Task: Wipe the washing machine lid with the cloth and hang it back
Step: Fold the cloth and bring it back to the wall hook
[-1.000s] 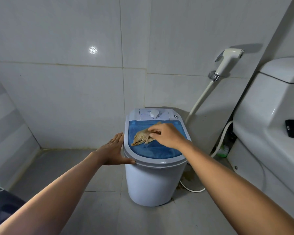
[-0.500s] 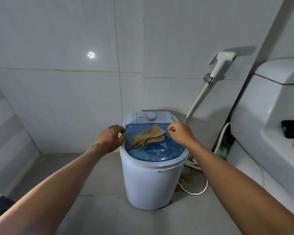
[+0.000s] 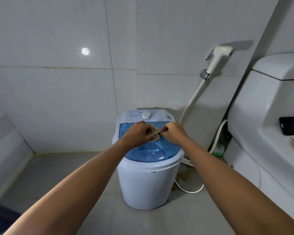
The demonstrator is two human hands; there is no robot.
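While bunched on the lid (image 3: 148, 151), cloth (image 3: 155, 133) pinched by left hand (image 3: 138, 133) and right hand (image 3: 174, 133).

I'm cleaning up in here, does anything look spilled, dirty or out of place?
Yes. A brown stain marks the floor right of the washer, around its white cord. A dark phone lies on the toilet.
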